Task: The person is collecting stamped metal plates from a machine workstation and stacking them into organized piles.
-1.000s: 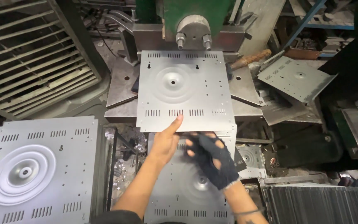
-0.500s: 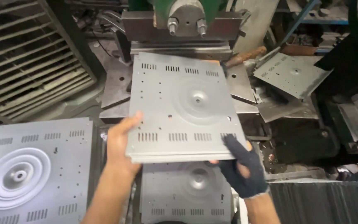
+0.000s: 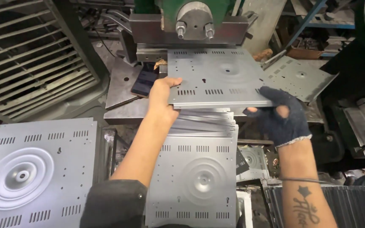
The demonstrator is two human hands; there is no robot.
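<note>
Both hands now grip one metal plate (image 3: 216,78): the left hand (image 3: 162,96) pinches its near-left corner, the gloved right hand (image 3: 280,115) its near-right edge. It has moved toward 12 o'clock, closer to the green press (image 3: 195,19), above the stack of plates (image 3: 193,169).

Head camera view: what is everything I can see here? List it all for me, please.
Held metal panel: one, grey, slotted, lifted in front of the press.
Press machine: one, green and steel, top centre.
Stack of panels: several, grey, below the hands.
Left panel: one on top, grey with stamped rings, lower left.
Right panel: one, grey, tilted, upper right.
Slatted grille: one, grey, upper left.
Phone: one, dark, on the steel bed left of the press.
Ribbed black sheet: one, lower right.
Left hand: bare, gripping the held panel's left edge.
Right hand: dark glove, under the panel's right corner.
</note>
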